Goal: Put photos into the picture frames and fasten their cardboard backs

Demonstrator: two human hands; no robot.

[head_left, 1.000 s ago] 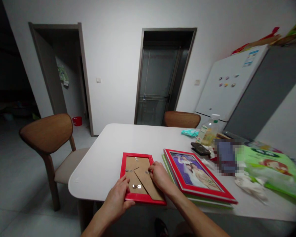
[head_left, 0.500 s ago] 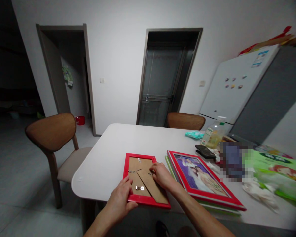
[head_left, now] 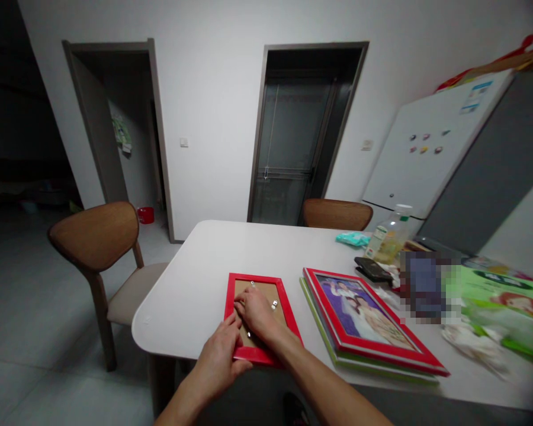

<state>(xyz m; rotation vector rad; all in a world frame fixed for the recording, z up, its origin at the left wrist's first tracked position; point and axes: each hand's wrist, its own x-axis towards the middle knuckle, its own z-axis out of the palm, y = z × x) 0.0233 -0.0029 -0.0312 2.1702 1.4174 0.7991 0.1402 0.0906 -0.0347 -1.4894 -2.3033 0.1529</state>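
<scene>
A small red picture frame (head_left: 283,296) lies face down near the front edge of the white table (head_left: 195,278), its brown backing board and metal clips showing. My left hand (head_left: 220,358) grips the frame's near left corner. My right hand (head_left: 254,311) rests on the backing board, fingertips at a clip on the left side. To the right lies a larger red frame (head_left: 368,322) holding a photo, stacked on green-edged frames.
A wooden chair (head_left: 98,242) stands at the table's left, another chair (head_left: 337,214) at the far side. On the right of the table are a bottle (head_left: 388,236), a dark wallet (head_left: 372,269), green packets (head_left: 506,296) and tissues. A fridge (head_left: 430,154) stands behind.
My right hand has moved from the right side of the backing board across to its left side. My left hand keeps its grip on the corner. The view has shifted slightly.
</scene>
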